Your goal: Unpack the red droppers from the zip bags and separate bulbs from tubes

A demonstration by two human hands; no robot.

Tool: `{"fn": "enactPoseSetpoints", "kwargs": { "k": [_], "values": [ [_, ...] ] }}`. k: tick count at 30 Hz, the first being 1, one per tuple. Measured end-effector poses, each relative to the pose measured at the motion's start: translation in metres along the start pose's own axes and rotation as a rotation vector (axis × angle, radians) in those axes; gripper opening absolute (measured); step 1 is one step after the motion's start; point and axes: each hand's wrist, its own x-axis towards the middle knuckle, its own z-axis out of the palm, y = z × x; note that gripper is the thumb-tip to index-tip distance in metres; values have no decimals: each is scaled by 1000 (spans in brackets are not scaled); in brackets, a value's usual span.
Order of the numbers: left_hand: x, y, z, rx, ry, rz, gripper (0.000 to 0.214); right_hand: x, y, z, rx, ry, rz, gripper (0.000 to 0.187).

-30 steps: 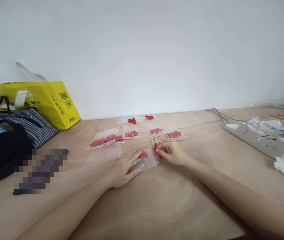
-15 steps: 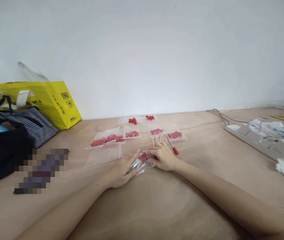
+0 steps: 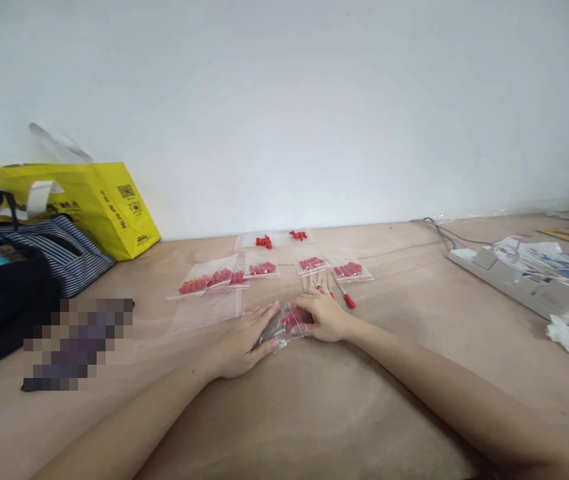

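Observation:
A clear zip bag with red pieces inside lies on the table between my hands. My left hand rests at its left side, fingers stretched and thumb apart, the thumb touching the plastic. Curled fingers of my right hand grip the bag's right edge; its fingertips are partly hidden. Just beyond that hand lie several thin sticks with red ends, one red tip showing plainly. Farther back are filled zip bags of red pieces, among them a bag in the middle and a bag on the right.
A flat zip bag lies left of centre. Two small red clusters sit on plastic near the wall. At left stand a yellow bag, a striped bag and a blurred dark item. A white power strip lies right.
My right fingers have shifted slightly over the bag's edge, and the red pieces inside sit closer to them. My left hand stays nearly still. The whole view has shifted a little.

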Motion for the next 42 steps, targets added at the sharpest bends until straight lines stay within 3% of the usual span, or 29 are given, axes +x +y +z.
{"fn": "enactPoseSetpoints", "kwargs": {
  "k": [10, 13, 18, 22, 24, 26, 29, 33, 38, 42],
  "values": [
    [0, 2, -2, 2, -4, -4, 59, -11, 1, -12, -7, 119, -78, 6],
    [0, 4, -4, 14, -23, -12, 60, -22, 19, -25, 201, 153, -36, 8],
    [-1, 3, -5, 9, -10, 18, 58, -44, 63, -40, 595, 254, 179, 20],
    [0, 0, 1, -33, 119, 66, 51, -50, 78, -40, 649, 583, 301, 26],
    [-1, -2, 3, -31, 265, 51, 41, -49, 75, -36, 538, 693, 331, 23],
    [-2, -2, 5, 2, 425, -68, 31, -47, 69, -29, 340, 731, 316, 15],
    [-7, 0, 6, 26, 502, -295, 30, -44, 62, -16, 0, 725, 194, 11],
    [-12, 3, 6, -98, 426, -353, 31, -38, 56, -3, -299, 608, 28, 17],
    [-10, 6, 7, -312, 391, -395, 23, -36, 49, -2, -324, 420, 26, 19],
    [-12, 4, 3, -180, 386, -410, 29, -38, 46, -5, -244, 368, 67, 22]
  ]
}}
